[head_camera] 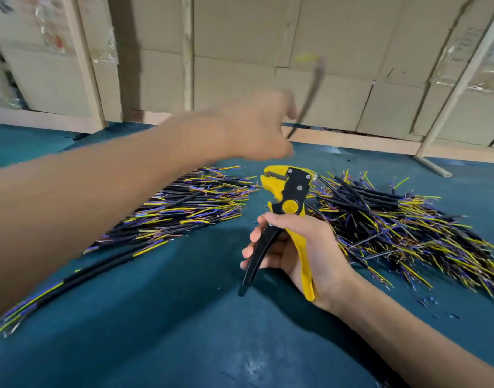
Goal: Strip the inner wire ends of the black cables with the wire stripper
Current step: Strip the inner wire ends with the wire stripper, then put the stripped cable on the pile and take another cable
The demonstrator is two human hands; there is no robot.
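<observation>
The right hand (299, 247) has its grip curled around the handles of the wire stripper (285, 219), whose handles stand spread and whose jaws are empty, pointing toward the far edge of the surface (156, 317). The left hand (254, 127) is blurred; its grip seems to pinch one black cable (307, 99), lifted above the far part of the surface, with a yellow inner wire showing at its upper end. Whether that end is bare I cannot tell.

Toward the left edge lies a pile of cables (189, 208), and a larger pile (394, 228) lies toward the right edge, both with yellow and blue inner wires sticking out. Copper-coloured tips show in both piles, so I judge many ends are already stripped, but which pile is finished is not clear. Small scraps (427, 302) near the right edge suggest removed insulation.
</observation>
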